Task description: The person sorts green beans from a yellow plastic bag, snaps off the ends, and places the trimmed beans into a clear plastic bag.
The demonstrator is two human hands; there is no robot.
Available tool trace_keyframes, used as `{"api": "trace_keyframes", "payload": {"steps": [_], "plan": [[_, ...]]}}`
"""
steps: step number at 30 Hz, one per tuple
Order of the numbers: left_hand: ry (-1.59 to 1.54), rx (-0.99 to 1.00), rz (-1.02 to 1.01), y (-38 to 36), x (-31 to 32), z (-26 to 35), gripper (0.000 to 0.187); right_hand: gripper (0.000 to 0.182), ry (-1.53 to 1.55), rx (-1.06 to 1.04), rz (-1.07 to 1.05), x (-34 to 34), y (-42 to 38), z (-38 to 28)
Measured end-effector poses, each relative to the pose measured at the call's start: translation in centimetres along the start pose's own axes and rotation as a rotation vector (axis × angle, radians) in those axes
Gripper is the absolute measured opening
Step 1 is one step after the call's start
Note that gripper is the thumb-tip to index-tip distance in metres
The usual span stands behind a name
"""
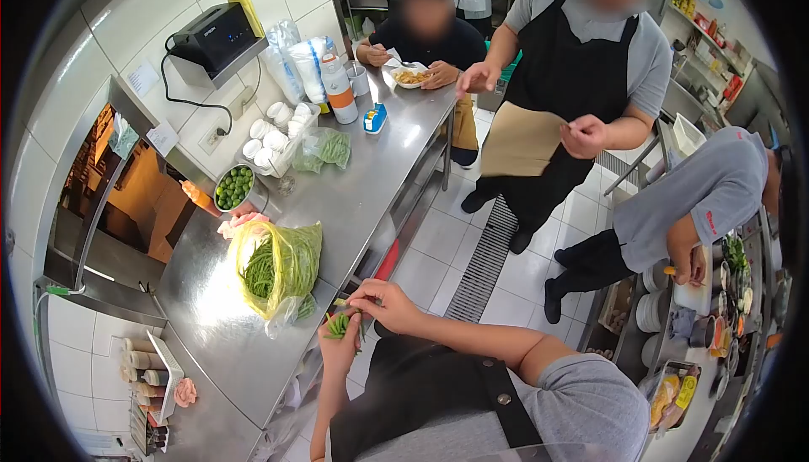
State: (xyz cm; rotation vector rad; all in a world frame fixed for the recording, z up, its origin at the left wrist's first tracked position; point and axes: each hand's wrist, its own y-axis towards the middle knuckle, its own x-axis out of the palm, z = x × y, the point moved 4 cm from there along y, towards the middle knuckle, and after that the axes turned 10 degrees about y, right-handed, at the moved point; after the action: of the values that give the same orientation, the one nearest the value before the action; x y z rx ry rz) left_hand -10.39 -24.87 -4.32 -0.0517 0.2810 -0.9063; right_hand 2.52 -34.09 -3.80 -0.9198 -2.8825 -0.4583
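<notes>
My left hand [337, 348] is closed around a small bunch of green beans [338, 325], held just off the counter's front edge. Close above the bunch, my right hand [383, 303] has its fingers pinched together. A small yellowish-green piece shows by those fingertips, too small to name. On the steel counter [354, 209], ahead and to the left of my hands, stands an open yellow plastic bag [310, 251] filled with long green beans [268, 268].
A metal container of green limes [235, 188], white cups [268, 137], an orange-and-white bottle [339, 91] and a printer [217, 34] line the wall. One person sits with a bowl [410, 77]; another in a black apron holds brown cardboard [518, 142]. A third bends at the right-hand station.
</notes>
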Motion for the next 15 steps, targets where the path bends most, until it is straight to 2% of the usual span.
{"api": "trace_keyframes", "payload": {"steps": [2,4,7,8,12,15], "plan": [[0.024,0.004,-0.002,0.1,0.5,0.3,0.014,0.012,0.034,0.016,0.004,-0.3,0.2,-0.5],[0.048,0.005,-0.003,0.2,1.0,0.4,0.015,0.012,0.124,0.137,-0.034,-0.8,0.0,-0.7],[0.022,0.031,-0.05,0.6,1.8,1.1,0.016,0.012,0.103,0.08,-0.03,-2.1,-0.1,-1.5],[0.06,0.037,-0.075,0.7,2.2,1.3,0.017,0.011,-0.025,0.0,-0.016,-2.8,-0.1,-0.9],[0.156,0.072,-0.139,1.0,3.8,2.0,0.018,0.008,0.003,0.063,-0.022,-5.0,-0.8,-1.8],[0.108,0.059,-0.173,1.0,5.2,2.7,0.018,0.009,0.052,0.075,-0.004,-6.2,-1.4,-3.1]]}}
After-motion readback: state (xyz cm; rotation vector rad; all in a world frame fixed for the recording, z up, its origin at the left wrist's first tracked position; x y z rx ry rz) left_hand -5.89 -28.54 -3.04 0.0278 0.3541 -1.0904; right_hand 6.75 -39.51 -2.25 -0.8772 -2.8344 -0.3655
